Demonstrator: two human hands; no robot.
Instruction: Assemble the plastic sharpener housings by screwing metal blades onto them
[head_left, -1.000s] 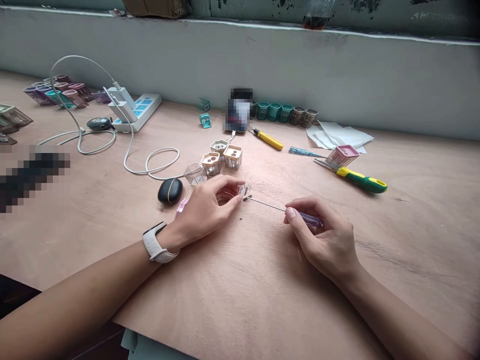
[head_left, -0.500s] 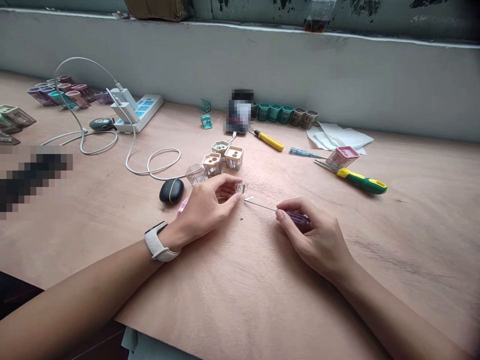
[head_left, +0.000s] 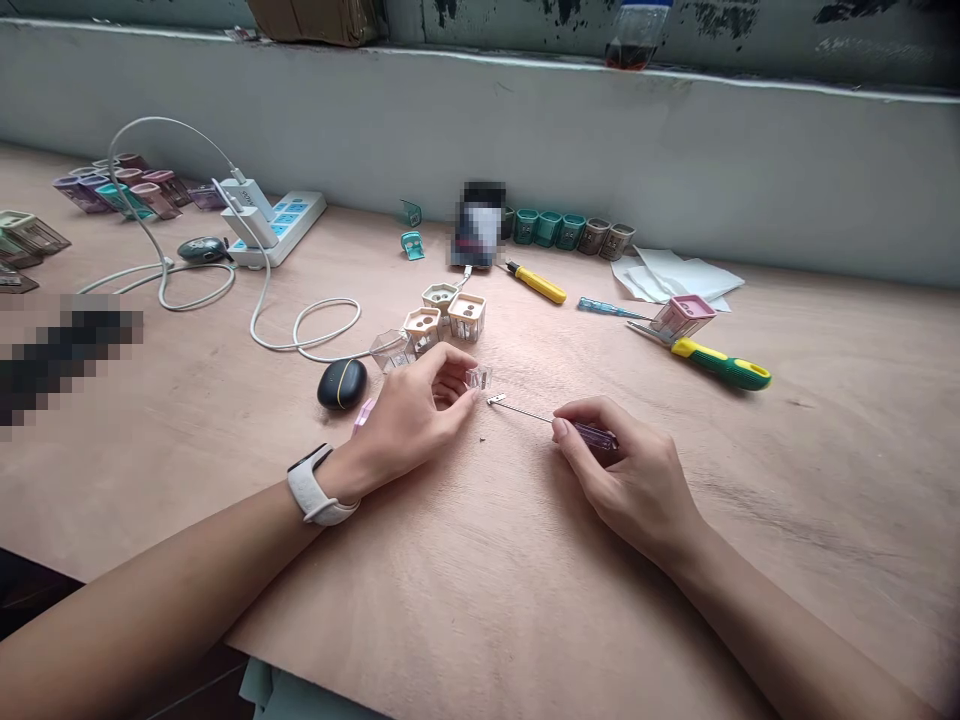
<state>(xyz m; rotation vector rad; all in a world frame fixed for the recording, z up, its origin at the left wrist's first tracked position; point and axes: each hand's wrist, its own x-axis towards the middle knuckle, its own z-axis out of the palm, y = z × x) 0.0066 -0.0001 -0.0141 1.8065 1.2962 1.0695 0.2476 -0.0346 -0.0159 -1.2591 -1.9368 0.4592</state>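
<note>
My left hand, with a pale watch on its wrist, is closed with thumb and fingertips at a small clear plastic sharpener part. My right hand grips a screwdriver by its purple see-through handle, the thin shaft pointing left. At the shaft's tip is a small pale metal sharpener blade, just right of my left fingertips; whether it lies on the table or touches the clear part is hard to tell. A tiny dark screw-like bit lies below. Partly behind my left hand is a pink piece.
Pencil sharpeners with cream tops and a clear container stand beyond my left hand, near a black case. A yellow cutter, a green-yellow screwdriver and a pink sharpener lie farther back. A white cable loops left.
The view has shifted slightly. The screwdriver tip now meets the small blade, which looks slightly turned. Both hands keep their grips.
</note>
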